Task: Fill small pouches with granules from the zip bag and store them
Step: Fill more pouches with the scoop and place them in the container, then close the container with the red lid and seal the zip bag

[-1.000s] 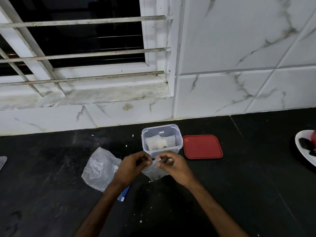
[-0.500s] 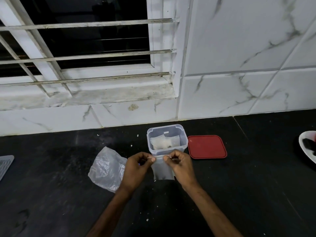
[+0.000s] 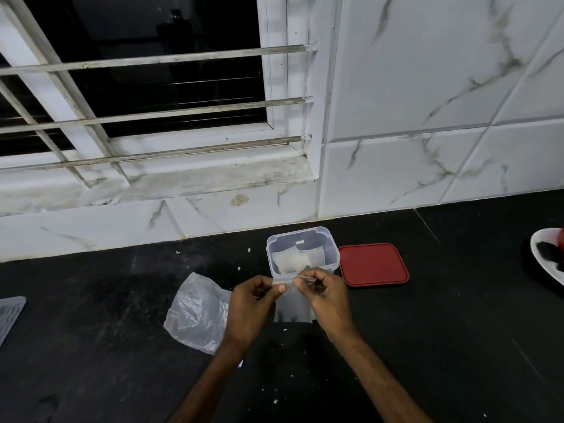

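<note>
Both hands are up over the middle of the black table [image 3: 457, 346], working one small pouch [image 3: 293, 309] between them. The left hand [image 3: 253, 303] has its grip clamped on the left end of the pouch's top strip, thumb and forefinger pressed together on it, the other fingers curled under. The right hand [image 3: 328, 297] matches it on the right end, thumb and forefinger pinched tight on the same strip. The two grips nearly meet at the middle of the strip.

The pouch hangs upright below the fingers, clear plastic with a few dark bits low down inside. Its bottom edge is on or just above the table, and I cannot tell which.

Right behind it stands the clear container [image 3: 302, 239], open at the top, with pale pouches [image 3: 290, 259] lying inside. The red lid [image 3: 372, 264] lies flat just beside the container, on its right. To the left, the crumpled zip bag [image 3: 195, 312] sits on the table, partly hidden behind the left wrist. Loose white granules [image 3: 285, 330] dot the table around the arms. A white plate [image 3: 543, 257] peeks in at the right edge, a grey mat [image 3: 9, 315] at the left.
</note>
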